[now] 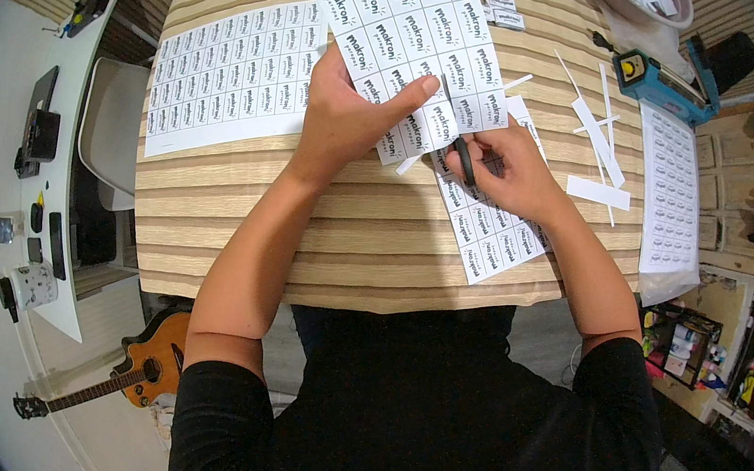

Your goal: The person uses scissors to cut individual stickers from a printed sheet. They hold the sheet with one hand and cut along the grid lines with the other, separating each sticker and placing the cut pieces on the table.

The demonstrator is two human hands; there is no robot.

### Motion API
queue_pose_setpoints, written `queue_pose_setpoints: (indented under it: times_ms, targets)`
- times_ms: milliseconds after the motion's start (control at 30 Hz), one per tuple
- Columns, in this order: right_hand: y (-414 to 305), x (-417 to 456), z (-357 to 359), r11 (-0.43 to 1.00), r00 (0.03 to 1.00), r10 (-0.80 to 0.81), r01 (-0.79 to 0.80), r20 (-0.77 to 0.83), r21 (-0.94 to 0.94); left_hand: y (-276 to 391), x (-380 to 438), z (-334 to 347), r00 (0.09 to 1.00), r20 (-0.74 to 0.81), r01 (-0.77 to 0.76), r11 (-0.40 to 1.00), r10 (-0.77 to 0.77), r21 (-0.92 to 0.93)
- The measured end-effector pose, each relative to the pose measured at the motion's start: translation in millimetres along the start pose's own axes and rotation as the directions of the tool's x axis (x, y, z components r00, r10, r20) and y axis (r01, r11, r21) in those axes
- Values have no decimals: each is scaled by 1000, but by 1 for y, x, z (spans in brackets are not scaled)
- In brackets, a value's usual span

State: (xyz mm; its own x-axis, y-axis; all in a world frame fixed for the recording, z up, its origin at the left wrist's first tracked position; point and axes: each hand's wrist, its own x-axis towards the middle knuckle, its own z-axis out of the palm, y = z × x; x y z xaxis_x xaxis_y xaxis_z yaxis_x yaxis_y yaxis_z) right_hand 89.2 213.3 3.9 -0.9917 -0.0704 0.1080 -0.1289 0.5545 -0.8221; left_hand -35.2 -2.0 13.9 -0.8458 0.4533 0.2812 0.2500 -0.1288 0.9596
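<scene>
My left hand (360, 105) grips a white sheet of printed labels (419, 37), its thumb on the front and its fingers hidden behind. Black-handled scissors (466, 161) are in my right hand (507, 165) at the sheet's lower edge; a blade runs up into the paper between two columns of labels. Under my right hand lies another label sheet (492, 238) on the wood-patterned tabletop. A wider printed sheet (234, 75) rests flat at the left, partly behind my left hand.
White paper offcuts (597, 142) lie on the right. Beyond them are a blue device (664, 83) and a long printed sheet (667, 190) at the table's edge. A round tub (683, 13) of paper scraps stands at the upper right, small cut labels (505, 15) nearer the middle.
</scene>
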Motion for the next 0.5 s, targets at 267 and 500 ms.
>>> queue_pose_setpoints:
  times_ms: [267, 500]
  targets:
    - [4, 0, 3, 1000, 1000, -18, 18, -24, 16, -2, 2, -2, 1000, 13, -4, 1000, 4, 31]
    - [3, 2, 1, 999, 999, -46, 46, -18, 27, -5, 2, -3, 1000, 17, -13, 999, 13, 32]
